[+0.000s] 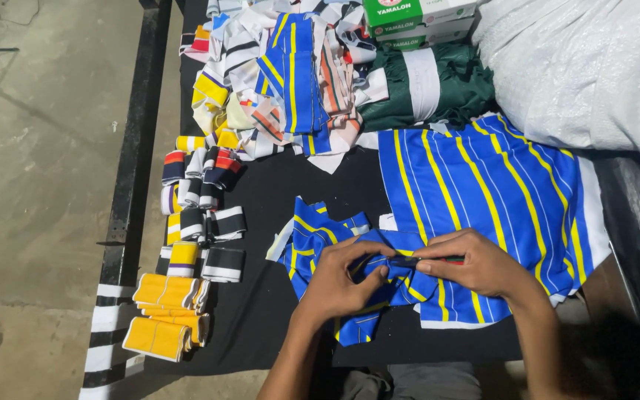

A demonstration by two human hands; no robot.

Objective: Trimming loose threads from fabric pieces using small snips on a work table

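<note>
Left hand [338, 281] pinching small blue-yellow striped fabric piece [379, 285]; right hand [475, 263] gripping dark slim tool [427, 261] over same piece, fingertips meeting. Larger striped panel [483, 192] just beyond right hand, on black table [261, 311].

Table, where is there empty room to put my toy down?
Bare black table lies between the folded rib bands and the small blue striped pieces, reaching its near edge. The back, with the scrap heap, is crowded.
</note>
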